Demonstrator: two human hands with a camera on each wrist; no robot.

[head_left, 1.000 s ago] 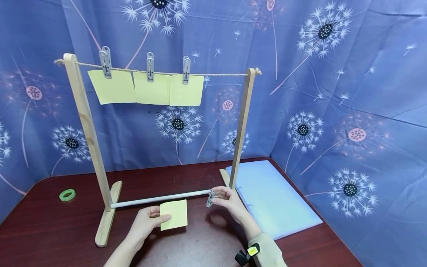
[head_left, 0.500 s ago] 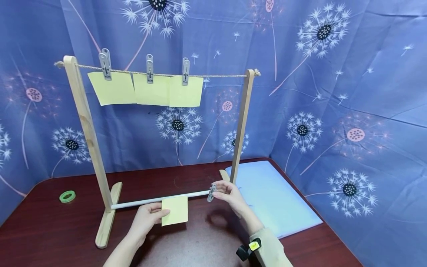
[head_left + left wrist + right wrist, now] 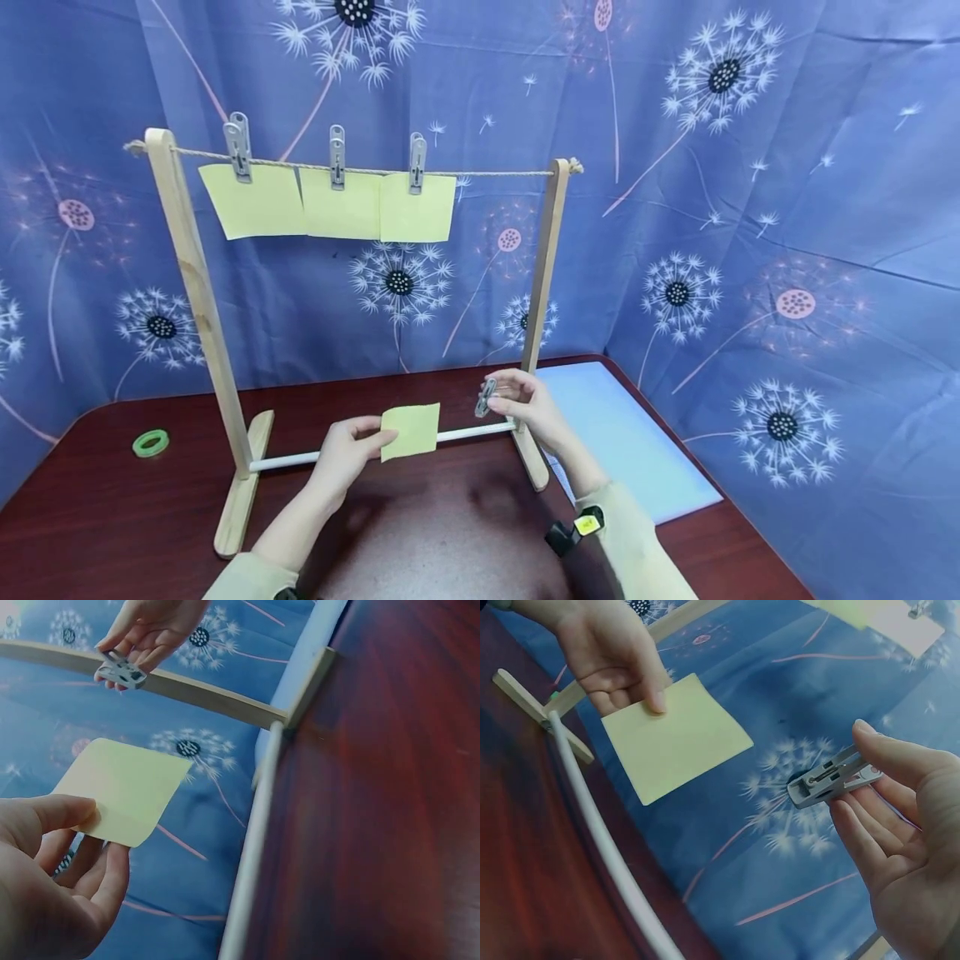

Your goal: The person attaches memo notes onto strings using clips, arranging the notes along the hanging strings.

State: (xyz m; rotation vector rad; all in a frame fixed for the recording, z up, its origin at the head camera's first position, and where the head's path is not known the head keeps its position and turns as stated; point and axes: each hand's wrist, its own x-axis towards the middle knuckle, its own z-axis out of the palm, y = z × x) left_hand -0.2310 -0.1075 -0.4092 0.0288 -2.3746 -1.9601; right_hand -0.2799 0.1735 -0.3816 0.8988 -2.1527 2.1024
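My left hand point(image 3: 348, 457) pinches a yellow sticky note point(image 3: 412, 431) by its left edge, thumb on the front and fingers behind. In the head view the note overlaps the white crossbar point(image 3: 474, 432) of a wooden stand. To its right, my right hand point(image 3: 528, 406) holds a grey clothespin point(image 3: 829, 780) between thumb and fingers, its nose pointing toward the note in the right wrist view. Above both hands, a rope point(image 3: 495, 173) runs between the posts. Three yellow notes point(image 3: 341, 204) hang from it side by side, each under its own grey clothespin point(image 3: 337, 158).
The stand's left post point(image 3: 198, 292) and right post point(image 3: 546, 267) rise from wooden feet on the dark red table point(image 3: 112, 517). A green tape roll point(image 3: 151, 443) lies at the left. At the right lies a pale blue folder point(image 3: 637, 450). A patterned blue curtain point(image 3: 480, 325) hangs behind.
Both hands have risen and moved farther over the table, the left also shifting right. The sticky note and clothespin have travelled with them, still held.
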